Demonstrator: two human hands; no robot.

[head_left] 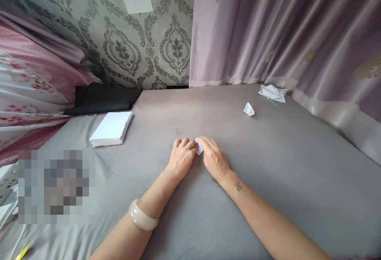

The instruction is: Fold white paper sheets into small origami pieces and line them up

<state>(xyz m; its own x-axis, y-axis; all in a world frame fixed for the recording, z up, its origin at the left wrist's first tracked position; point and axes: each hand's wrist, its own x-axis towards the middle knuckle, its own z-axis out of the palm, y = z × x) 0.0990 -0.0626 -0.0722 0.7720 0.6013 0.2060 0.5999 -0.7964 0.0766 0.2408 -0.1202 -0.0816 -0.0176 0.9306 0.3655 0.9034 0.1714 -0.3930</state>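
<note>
A small folded piece of white paper [199, 147] lies on the grey sheet between my two hands, partly covered by fingers. My left hand [183, 156] has its fingers curled and grips the paper's left side. From the right, my right hand [214, 157] presses on the paper, its fingers held together over the upper edge. The fingertips and much of the paper are hidden. A small folded white paper shape [249, 109] stands further back on the right.
A thick stack of white paper [111, 128] sits to the left, before a folded black cloth [104, 97]. Folded white papers [272, 93] and a thin green stick [272, 102] lie near the purple curtain [253, 29]. White cables [18, 240] run along the left edge.
</note>
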